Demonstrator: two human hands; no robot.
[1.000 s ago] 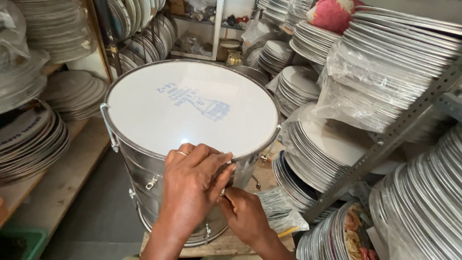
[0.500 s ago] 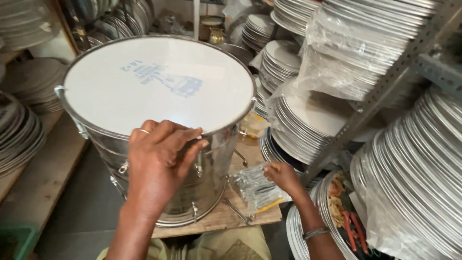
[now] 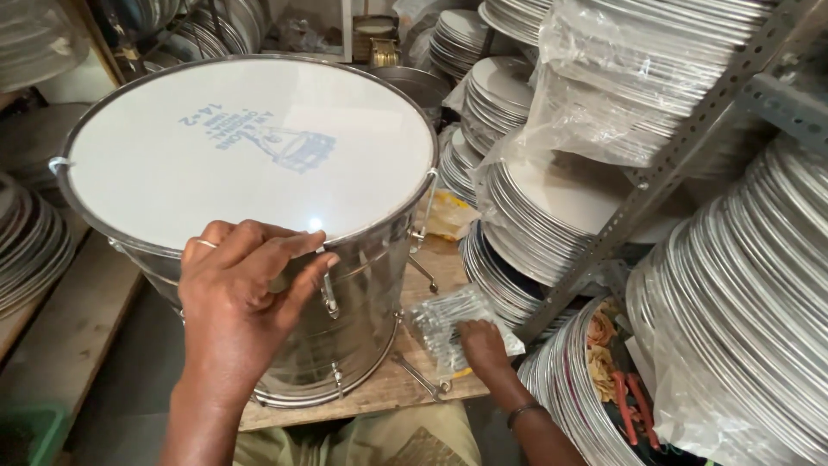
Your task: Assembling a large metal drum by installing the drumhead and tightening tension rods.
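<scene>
A large steel drum (image 3: 345,319) with a white head (image 3: 250,147) stands on a wooden board (image 3: 379,393). My left hand (image 3: 241,298) rests on the drum's near rim, fingers curled over the hoop by a tension lug, a ring on one finger. My right hand (image 3: 483,345) is low at the right, fingers reaching into a clear plastic bag of thin metal rods (image 3: 453,315) that lies on the board beside the drum. Whether it grips a rod is hidden.
Stacks of round drum heads with metal hoops (image 3: 535,198) fill the right side, some wrapped in plastic (image 3: 638,78). A slotted metal rack post (image 3: 664,164) runs diagonally. More hoops (image 3: 30,250) lie at the left. Red-handled pliers (image 3: 634,406) sit low right.
My right hand left the drum rim, moved down to the right and reached the bag of rods. My left hand stayed on the rim. The view shifted closer to the drum.
</scene>
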